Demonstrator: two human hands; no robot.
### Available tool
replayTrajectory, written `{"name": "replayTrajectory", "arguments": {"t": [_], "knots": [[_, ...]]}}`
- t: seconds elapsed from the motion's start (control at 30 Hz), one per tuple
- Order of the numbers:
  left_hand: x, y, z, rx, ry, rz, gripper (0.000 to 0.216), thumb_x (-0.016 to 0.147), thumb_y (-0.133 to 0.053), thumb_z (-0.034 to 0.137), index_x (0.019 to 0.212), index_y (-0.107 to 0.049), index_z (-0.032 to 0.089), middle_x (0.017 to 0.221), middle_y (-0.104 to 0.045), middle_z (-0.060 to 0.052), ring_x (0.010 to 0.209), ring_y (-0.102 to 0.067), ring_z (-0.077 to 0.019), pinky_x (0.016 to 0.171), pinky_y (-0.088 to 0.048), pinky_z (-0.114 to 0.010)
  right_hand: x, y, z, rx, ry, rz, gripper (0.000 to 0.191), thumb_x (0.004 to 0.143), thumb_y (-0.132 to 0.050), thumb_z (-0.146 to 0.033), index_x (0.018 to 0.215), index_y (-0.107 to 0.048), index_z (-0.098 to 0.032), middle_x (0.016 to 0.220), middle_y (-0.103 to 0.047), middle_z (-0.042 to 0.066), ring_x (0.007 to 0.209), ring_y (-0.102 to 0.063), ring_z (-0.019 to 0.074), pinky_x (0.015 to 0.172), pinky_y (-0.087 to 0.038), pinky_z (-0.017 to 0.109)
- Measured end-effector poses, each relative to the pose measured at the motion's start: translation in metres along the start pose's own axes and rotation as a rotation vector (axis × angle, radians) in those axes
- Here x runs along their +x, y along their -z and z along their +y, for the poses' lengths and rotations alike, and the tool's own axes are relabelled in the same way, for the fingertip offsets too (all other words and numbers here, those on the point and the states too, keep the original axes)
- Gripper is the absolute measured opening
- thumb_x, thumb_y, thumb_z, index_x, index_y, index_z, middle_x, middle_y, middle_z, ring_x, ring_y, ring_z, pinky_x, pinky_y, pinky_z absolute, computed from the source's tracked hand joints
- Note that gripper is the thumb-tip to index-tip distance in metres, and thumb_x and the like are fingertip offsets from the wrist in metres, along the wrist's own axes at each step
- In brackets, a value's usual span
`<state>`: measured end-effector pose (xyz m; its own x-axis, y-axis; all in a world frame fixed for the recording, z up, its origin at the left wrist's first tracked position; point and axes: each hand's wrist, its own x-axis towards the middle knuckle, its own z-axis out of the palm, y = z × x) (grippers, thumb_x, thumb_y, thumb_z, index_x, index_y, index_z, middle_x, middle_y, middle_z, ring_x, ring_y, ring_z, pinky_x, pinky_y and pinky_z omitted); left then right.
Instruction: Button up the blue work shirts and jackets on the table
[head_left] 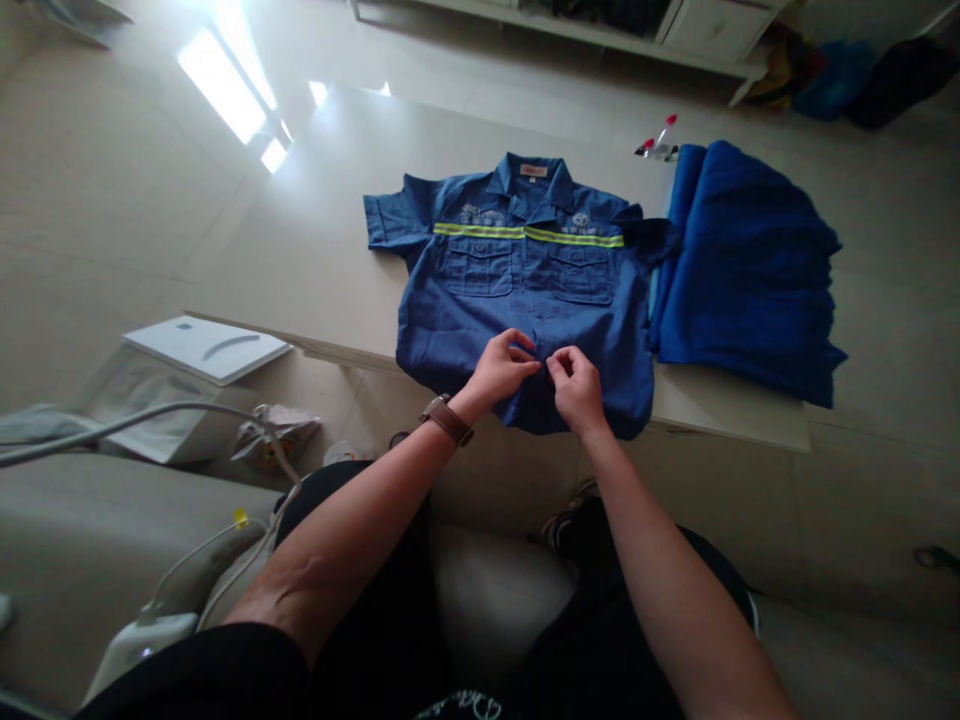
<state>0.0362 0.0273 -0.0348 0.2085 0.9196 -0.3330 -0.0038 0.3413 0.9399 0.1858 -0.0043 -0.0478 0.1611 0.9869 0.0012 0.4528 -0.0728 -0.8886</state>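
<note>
A blue short-sleeved work shirt [480, 310] lies front up on the table, collar away from me. It has a yellow reflective stripe across the chest and two pockets. Its lower hem hangs over the near table edge. My left hand [504, 366], with a watch [448, 418] on the wrist, pinches the shirt's front placket near the bottom. Close beside it on the right, my right hand [576, 388] pinches the same placket with thumb and forefinger. Whether a button sits between the fingertips is too small to tell.
Folded bright blue cloth [750, 270] lies on the right of the pale table [300, 250], overhanging its edge. Small bottles with red caps [663, 138] stand behind it. A white-lidded box [206, 348] and a grey cable [172, 408] are at the left.
</note>
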Motion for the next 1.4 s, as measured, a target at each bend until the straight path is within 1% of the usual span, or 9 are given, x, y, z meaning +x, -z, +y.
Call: {"name": "replayTrajectory", "arguments": {"t": [0.3, 0.43, 0.57, 0.67, 0.77, 0.9, 1.1, 1.3, 1.4], "knots": [[-0.004, 0.001, 0.014, -0.01, 0.06, 0.041, 0.036, 0.066, -0.065, -0.002, 0.093, -0.054, 0.019, 0.065, -0.062, 0.006, 0.047, -0.042, -0.0049, 0.049, -0.026, -0.02, -0.005, -0.007, -0.004, 0.005, -0.018, 0.024, 0.02, 0.089, -0.054, -0.043, 0.081, -0.051, -0.024, 0.074, -0.058, 0.001, 0.071, -0.055, 0.0193, 0.072, -0.045, 0.032], [-0.005, -0.003, 0.015, -0.073, 0.132, 0.068, 0.029, 0.071, -0.064, -0.001, 0.088, -0.053, 0.019, 0.061, -0.056, 0.007, 0.051, -0.048, -0.0064, 0.053, -0.033, -0.019, -0.006, -0.004, -0.01, -0.105, 0.111, 0.062, 0.016, 0.092, -0.05, -0.037, 0.081, -0.049, -0.025, 0.08, -0.059, 0.003, 0.078, -0.055, 0.0207, 0.077, -0.045, 0.033], [-0.006, -0.003, 0.018, -0.229, 0.199, 0.032, 0.024, 0.077, -0.069, 0.005, 0.088, -0.052, 0.019, 0.065, -0.056, 0.006, 0.055, -0.053, -0.0063, 0.058, -0.042, -0.019, -0.006, 0.001, -0.016, -0.174, 0.229, 0.062, 0.015, 0.095, -0.048, -0.032, 0.081, -0.047, -0.026, 0.083, -0.057, 0.004, 0.08, -0.054, 0.0213, 0.078, -0.044, 0.035], [-0.006, -0.003, 0.019, -0.314, 0.188, 0.037, 0.027, 0.078, -0.068, 0.004, 0.09, -0.049, 0.019, 0.065, -0.056, 0.006, 0.055, -0.053, -0.0052, 0.058, -0.041, -0.017, -0.007, 0.004, -0.02, -0.185, 0.263, 0.051, 0.015, 0.095, -0.047, -0.03, 0.081, -0.047, -0.026, 0.084, -0.056, 0.004, 0.082, -0.054, 0.0216, 0.079, -0.044, 0.035], [-0.005, -0.004, 0.018, -0.38, 0.19, 0.097, 0.035, 0.076, -0.065, 0.0, 0.09, -0.042, 0.021, 0.065, -0.054, 0.008, 0.056, -0.054, -0.0051, 0.058, -0.041, -0.016, -0.007, 0.003, -0.021, -0.182, 0.275, 0.043, 0.015, 0.096, -0.047, -0.031, 0.081, -0.046, -0.026, 0.085, -0.055, 0.004, 0.083, -0.054, 0.0217, 0.08, -0.045, 0.035], [-0.005, -0.008, 0.016, -0.329, 0.118, 0.159, 0.045, 0.068, -0.067, -0.003, 0.09, -0.037, 0.023, 0.069, -0.055, 0.01, 0.058, -0.054, -0.0047, 0.063, -0.044, -0.017, -0.005, 0.0, -0.016, -0.116, 0.186, 0.069, 0.016, 0.095, -0.048, -0.035, 0.081, -0.046, -0.026, 0.082, -0.057, 0.003, 0.081, -0.055, 0.0209, 0.08, -0.046, 0.034], [-0.009, -0.01, 0.015, -0.138, 0.067, 0.133, 0.045, 0.062, -0.073, -0.001, 0.091, -0.045, 0.021, 0.086, -0.058, 0.004, 0.07, -0.057, -0.0067, 0.069, -0.046, -0.02, -0.001, -0.006, -0.007, 0.083, -0.042, 0.037, 0.024, 0.09, -0.051, -0.048, 0.085, -0.049, -0.025, 0.075, -0.055, 0.0, 0.072, -0.056, 0.0191, 0.071, -0.047, 0.031], [-0.006, -0.004, 0.011, -0.002, 0.084, 0.048, 0.05, 0.059, -0.066, -0.008, 0.095, -0.045, 0.021, 0.086, -0.056, 0.004, 0.064, -0.053, -0.0061, 0.059, -0.04, -0.019, 0.001, -0.012, 0.003, 0.182, -0.19, -0.008, 0.026, 0.083, -0.056, -0.05, 0.079, -0.05, -0.025, 0.066, -0.051, -0.003, 0.06, -0.049, 0.0163, 0.06, -0.042, 0.03], [-0.005, 0.002, 0.004, 0.146, 0.093, 0.009, 0.05, 0.06, -0.069, -0.004, 0.097, -0.047, 0.02, 0.079, -0.056, 0.006, 0.059, -0.047, -0.0062, 0.055, -0.034, -0.02, 0.001, -0.012, 0.008, 0.092, -0.192, -0.009, 0.024, 0.08, -0.059, -0.047, 0.076, -0.052, -0.024, 0.066, -0.053, -0.002, 0.061, -0.049, 0.0165, 0.061, -0.043, 0.03]]}}
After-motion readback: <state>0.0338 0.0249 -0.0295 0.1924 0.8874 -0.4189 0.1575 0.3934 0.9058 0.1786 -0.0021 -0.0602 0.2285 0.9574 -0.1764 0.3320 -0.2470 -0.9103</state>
